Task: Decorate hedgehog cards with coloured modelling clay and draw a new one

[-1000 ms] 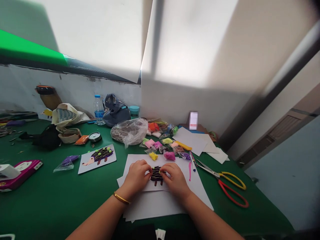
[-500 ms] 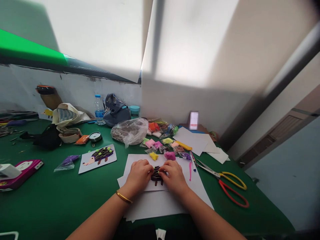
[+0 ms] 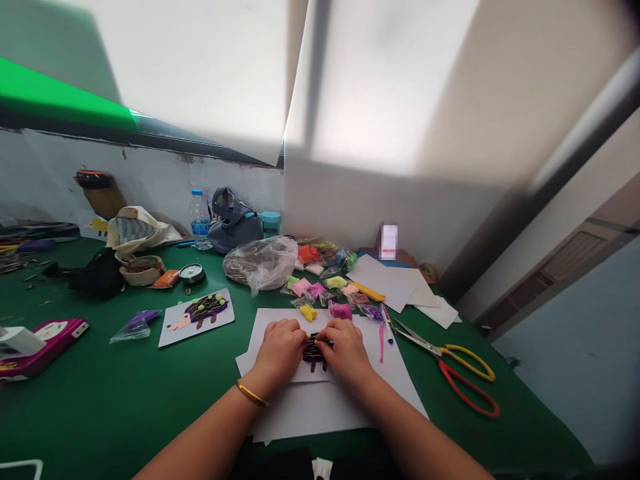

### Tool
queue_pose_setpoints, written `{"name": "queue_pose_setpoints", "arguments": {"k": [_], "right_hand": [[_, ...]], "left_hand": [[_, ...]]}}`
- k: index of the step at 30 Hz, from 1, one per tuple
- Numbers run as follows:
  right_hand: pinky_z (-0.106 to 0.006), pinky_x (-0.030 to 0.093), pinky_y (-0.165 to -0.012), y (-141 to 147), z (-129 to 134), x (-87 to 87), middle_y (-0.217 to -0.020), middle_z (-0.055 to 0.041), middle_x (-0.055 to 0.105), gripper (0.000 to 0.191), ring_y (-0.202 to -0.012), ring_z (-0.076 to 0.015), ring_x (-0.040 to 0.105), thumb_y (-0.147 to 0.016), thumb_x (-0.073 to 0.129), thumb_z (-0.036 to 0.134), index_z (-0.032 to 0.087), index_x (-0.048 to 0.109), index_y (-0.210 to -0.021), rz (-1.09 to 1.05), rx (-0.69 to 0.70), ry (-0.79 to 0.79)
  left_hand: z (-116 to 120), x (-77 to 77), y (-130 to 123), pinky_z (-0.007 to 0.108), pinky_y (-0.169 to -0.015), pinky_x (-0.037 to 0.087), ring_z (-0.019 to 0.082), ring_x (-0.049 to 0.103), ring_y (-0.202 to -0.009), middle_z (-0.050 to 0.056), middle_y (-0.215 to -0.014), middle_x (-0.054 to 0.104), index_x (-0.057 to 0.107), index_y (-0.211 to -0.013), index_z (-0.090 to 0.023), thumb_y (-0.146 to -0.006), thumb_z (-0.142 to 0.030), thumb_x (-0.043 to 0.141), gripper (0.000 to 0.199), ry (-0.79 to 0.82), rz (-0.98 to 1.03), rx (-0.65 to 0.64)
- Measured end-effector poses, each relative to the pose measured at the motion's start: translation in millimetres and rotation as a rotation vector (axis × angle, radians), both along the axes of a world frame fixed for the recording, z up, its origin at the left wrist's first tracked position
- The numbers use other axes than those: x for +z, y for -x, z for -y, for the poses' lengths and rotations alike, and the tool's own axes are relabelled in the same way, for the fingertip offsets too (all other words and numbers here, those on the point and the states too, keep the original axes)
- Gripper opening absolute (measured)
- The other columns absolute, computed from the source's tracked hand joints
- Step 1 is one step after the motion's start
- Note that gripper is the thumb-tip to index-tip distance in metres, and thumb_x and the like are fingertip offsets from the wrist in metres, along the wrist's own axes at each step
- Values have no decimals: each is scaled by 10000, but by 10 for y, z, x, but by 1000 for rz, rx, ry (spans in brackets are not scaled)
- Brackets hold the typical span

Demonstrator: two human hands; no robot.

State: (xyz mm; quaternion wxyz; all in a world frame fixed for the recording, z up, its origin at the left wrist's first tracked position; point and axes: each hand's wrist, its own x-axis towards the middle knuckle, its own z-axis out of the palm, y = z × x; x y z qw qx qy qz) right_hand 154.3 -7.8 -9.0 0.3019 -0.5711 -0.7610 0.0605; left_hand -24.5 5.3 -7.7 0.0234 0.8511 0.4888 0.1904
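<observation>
A dark clay hedgehog shape (image 3: 314, 355) with pale lines and two brown legs lies on white paper (image 3: 295, 413). My left hand (image 3: 281, 348) is at its left side, fingers curled and closed, fingertips at its edge. From the right, my right hand (image 3: 346, 347) reaches over it with fingers pinched together at its upper part. What either hand holds, if anything, is too small to make out. Left of the hands, a card (image 3: 170, 325) bears a similar hedgehog (image 3: 207, 308) with green dots and a pink face.
Bagged clay (image 3: 341, 311) lies behind the paper. Scissors (image 3: 435, 348) with yellow and red handles and some pens (image 3: 387, 327) are to the right. A purple clay bag (image 3: 137, 323), a magenta case (image 3: 50, 347) and a water bottle (image 3: 201, 223) stand or lie leftward.
My right fingers have shifted slightly on the hedgehog shape. The whole view has moved a little; my left hand stays nearly in place.
</observation>
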Motion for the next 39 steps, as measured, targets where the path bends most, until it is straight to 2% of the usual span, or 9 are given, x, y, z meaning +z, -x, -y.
{"name": "queue_pose_setpoints", "arguments": {"k": [10,39], "right_hand": [[-355,367,-816,17,-27,-28,-899,-16,651,80,-938,-212,546,-814,716,188,265,731,-803,-20,-5,45],[-363,367,-835,82,-38,-30,-898,-15,668,95,-936,-215,556,-817,713,178,267,745,-801,-92,28,66]], "left_hand": [[12,11,-22,384,-816,336,232,558,-915,46,-869,644,701,-795,-219,-870,-172,558,168,17,-41,38],[21,17,-35,391,-816,347,236,575,-918,49,-876,654,710,-813,-218,-881,-200,548,176,16,-12,65]]}}
